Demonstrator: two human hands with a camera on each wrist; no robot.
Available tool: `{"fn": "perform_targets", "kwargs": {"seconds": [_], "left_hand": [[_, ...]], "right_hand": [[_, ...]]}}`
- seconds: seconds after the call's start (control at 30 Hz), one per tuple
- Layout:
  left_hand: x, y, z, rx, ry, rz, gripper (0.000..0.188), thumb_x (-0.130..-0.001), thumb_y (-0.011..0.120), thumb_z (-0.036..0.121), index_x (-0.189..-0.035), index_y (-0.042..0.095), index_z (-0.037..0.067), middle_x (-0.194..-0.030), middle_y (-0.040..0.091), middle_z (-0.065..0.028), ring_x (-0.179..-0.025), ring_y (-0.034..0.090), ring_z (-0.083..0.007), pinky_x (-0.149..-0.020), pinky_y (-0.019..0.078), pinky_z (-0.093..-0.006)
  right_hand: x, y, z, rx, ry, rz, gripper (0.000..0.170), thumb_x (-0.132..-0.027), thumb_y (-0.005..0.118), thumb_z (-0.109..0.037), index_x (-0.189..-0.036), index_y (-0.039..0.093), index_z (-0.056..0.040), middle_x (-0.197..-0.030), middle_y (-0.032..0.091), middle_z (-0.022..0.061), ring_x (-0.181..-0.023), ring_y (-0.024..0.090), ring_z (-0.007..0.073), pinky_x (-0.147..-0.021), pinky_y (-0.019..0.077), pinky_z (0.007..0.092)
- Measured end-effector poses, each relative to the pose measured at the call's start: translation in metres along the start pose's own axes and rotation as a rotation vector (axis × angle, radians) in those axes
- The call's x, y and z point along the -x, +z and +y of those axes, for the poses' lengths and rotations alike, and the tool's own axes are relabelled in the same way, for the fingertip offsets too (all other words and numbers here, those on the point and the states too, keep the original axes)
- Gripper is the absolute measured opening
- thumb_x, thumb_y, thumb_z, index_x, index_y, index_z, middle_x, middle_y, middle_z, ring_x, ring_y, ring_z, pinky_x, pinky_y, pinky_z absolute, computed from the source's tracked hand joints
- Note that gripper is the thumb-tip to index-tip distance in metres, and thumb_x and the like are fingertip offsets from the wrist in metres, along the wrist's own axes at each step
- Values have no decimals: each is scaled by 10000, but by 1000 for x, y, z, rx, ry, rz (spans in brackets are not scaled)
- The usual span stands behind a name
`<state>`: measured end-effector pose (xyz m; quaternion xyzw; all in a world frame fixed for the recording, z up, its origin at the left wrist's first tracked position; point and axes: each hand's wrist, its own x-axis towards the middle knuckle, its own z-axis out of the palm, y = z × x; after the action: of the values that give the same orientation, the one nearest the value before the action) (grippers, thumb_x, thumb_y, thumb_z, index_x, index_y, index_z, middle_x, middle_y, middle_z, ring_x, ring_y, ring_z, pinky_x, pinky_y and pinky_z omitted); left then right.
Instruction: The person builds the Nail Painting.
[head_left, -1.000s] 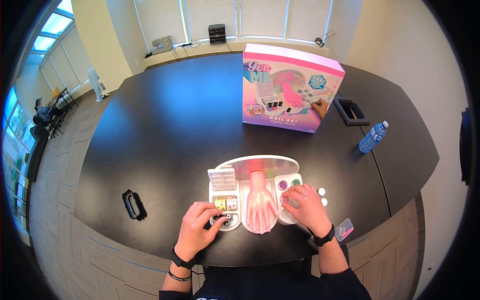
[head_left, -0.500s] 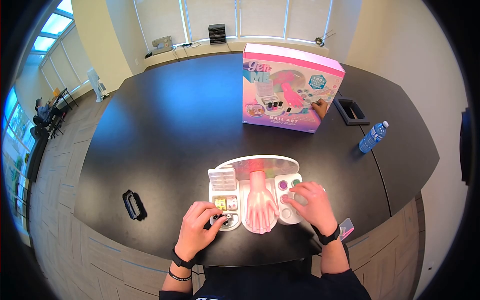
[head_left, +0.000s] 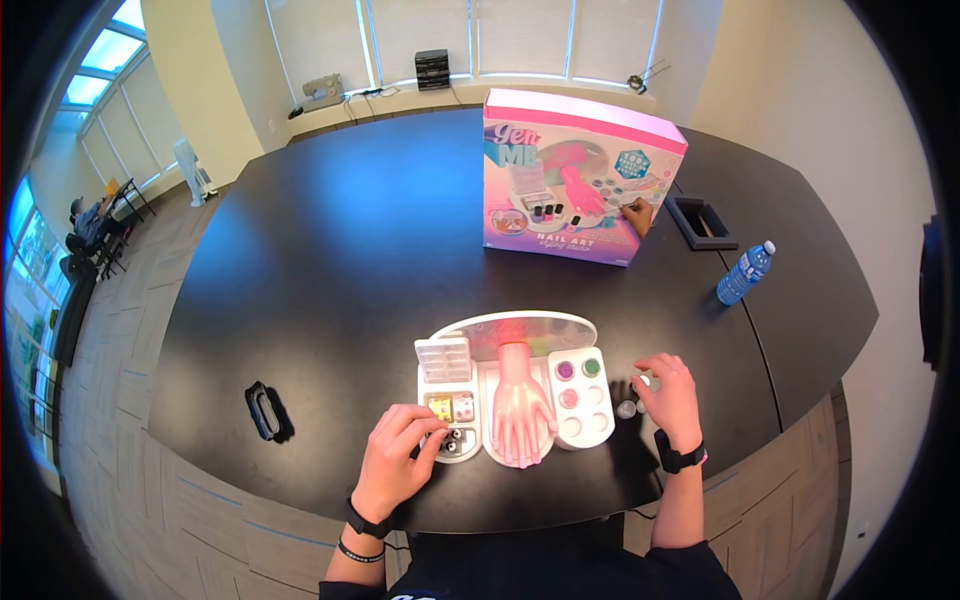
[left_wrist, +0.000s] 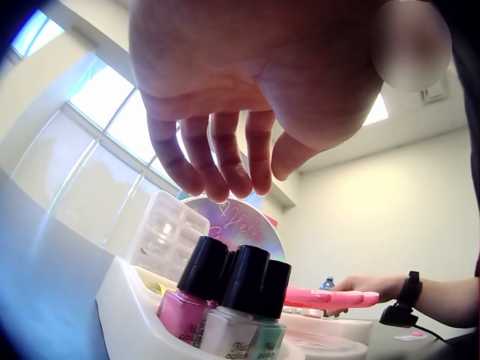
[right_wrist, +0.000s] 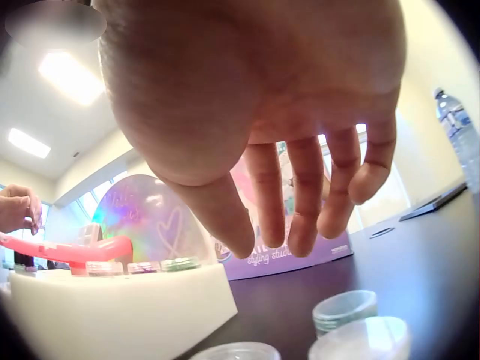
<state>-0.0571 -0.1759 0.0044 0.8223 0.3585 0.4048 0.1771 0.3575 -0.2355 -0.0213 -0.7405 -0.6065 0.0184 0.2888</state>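
My left hand hovers over the nail polish bottles, fingers loosely bent with nothing between them. The bottles, pink, clear and green with black caps, stand in the left tray of a white nail art station. A pink model hand lies palm down in its middle. Purple, green and pink pots sit in the right tray's wells. Right of the station, my right hand hangs above small clear pots on the table, fingers relaxed and holding nothing.
A large nail art box stands behind the station. Farther right are a water bottle and a dark table socket frame. A black strap-like object lies at the left. The station's clear divided lid stands upright.
My right hand has let go of the pink pot, now in its well, and moved right, off the station to the small pots on the table. My left hand has barely moved.
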Motion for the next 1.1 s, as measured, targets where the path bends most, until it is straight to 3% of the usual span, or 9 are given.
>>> {"fn": "perform_targets", "kwargs": {"seconds": [0.63,0.93,1.0,1.1], "left_hand": [[1,-6,2,12,-26,14,60,-965,717,-15,-1017,736,6,-1017,722,-125,-933,678,-338,-823,549,-422],[2,-4,1,3,-22,15,61,-955,738,-5,-1014,736,11,-1015,724,-120,-938,681,-335,-827,550,-418],[3,-3,0,2,-24,18,67,-949,747,11,-1016,747,9,-1018,722,-115,-943,684,-332,-832,554,-422],[3,-2,0,-1,-23,18,81,-943,758,29,-1021,758,7,-1022,721,-110,-948,687,-329,-836,558,-426]], "right_hand": [[4,6,19,120,154,-103,287,-796,889,-171,-1050,799,-73,-1027,752,91,-1030,681,336,-928,539,463],[5,-5,-4,80,95,-45,262,-793,885,-150,-1022,779,-79,-1021,757,87,-1011,678,340,-918,539,460],[6,-6,-11,86,-13,20,275,-770,901,-146,-1004,772,-81,-992,751,83,-927,681,299,-857,560,438],[6,-7,-23,49,-68,24,261,-775,897,-140,-1000,775,-87,-998,755,80,-945,680,304,-870,552,440]]}}
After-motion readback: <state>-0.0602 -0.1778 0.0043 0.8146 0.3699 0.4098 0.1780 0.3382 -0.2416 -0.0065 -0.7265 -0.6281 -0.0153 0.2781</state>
